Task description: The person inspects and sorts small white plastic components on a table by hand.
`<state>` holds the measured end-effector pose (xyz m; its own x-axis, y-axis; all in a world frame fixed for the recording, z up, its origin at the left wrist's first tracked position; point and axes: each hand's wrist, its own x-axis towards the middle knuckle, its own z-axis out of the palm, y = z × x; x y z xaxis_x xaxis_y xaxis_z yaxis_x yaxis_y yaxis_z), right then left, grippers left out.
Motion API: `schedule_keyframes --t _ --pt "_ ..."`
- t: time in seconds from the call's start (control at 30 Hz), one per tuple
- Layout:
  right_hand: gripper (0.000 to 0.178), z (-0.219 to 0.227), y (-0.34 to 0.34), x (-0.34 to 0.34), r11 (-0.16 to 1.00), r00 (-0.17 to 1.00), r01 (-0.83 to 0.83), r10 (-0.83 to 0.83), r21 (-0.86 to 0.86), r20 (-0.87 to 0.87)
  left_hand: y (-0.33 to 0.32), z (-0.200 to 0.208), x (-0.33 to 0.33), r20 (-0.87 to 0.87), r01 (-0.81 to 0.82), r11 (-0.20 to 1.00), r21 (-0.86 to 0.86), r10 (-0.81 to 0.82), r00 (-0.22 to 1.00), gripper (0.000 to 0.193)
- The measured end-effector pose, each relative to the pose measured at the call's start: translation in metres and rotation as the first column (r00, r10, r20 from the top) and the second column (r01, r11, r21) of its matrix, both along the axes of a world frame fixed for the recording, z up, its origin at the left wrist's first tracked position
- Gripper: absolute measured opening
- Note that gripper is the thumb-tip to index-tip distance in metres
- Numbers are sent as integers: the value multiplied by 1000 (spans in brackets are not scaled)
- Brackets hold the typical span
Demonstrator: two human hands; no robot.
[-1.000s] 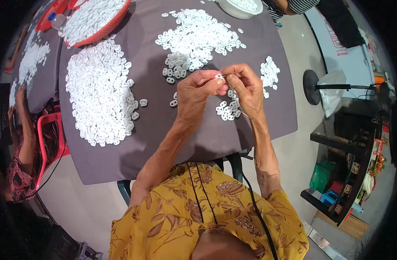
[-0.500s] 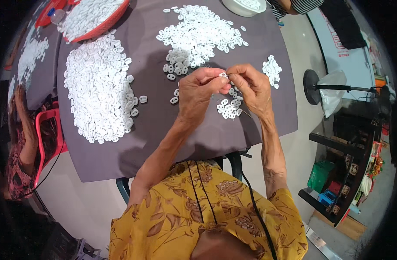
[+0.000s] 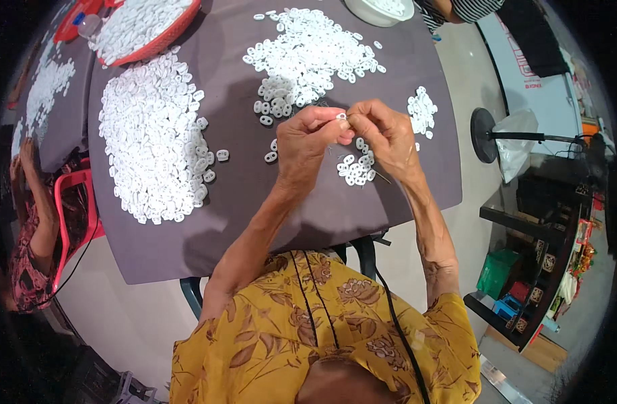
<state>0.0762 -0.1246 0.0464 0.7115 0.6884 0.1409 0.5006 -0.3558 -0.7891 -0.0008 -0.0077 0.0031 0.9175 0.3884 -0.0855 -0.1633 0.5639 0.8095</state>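
Over the middle of the table, my left hand [image 3: 303, 147] pinches a small white oval plastic piece with two holes [image 3: 341, 116] between thumb and fingers. My right hand [image 3: 386, 140] is closed in a pinch right against the same piece, its fingertips touching the left ones. Whether it holds anything thin there is too small to make out. Just below the hands lies a small cluster of like white pieces [image 3: 355, 170], with a thin stick [image 3: 382, 176] beside it. Beyond them spreads a loose heap of these pieces [image 3: 308, 50].
A large pile of white pieces [image 3: 150, 141] covers the table's left part, below a full red basket [image 3: 163, 46]. A white bowl [image 3: 382, 19] stands at the far edge, a small pile [image 3: 423, 111] at right. Other people sit left and far right; a dark stand [image 3: 483, 135] is beyond the table.
My right hand has shifted slightly left and its forearm has swung a little outward. My left hand keeps its pinch on the white piece, nearly in place.
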Motion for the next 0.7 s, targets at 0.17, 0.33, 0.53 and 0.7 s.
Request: schedule_keyframes --t 0.17,0.33,0.53,0.7 --pt "14 -11 -12 11 974 900 41 60 221 -432 3 7 1 -73 43 990 -131 -53 996 16" --pt "13 -8 -9 8 991 929 36 15 130 -369 4 7 1 -125 45 988 -145 -63 990 18" --pt "11 -15 -29 32 983 967 186 -184 -8 -176 17 6 2 -171 21 975 -223 -61 983 20" --pt "15 -59 -42 37 965 965 132 -72 -229 252 26 1 3 -117 0 966 -257 -31 993 22"
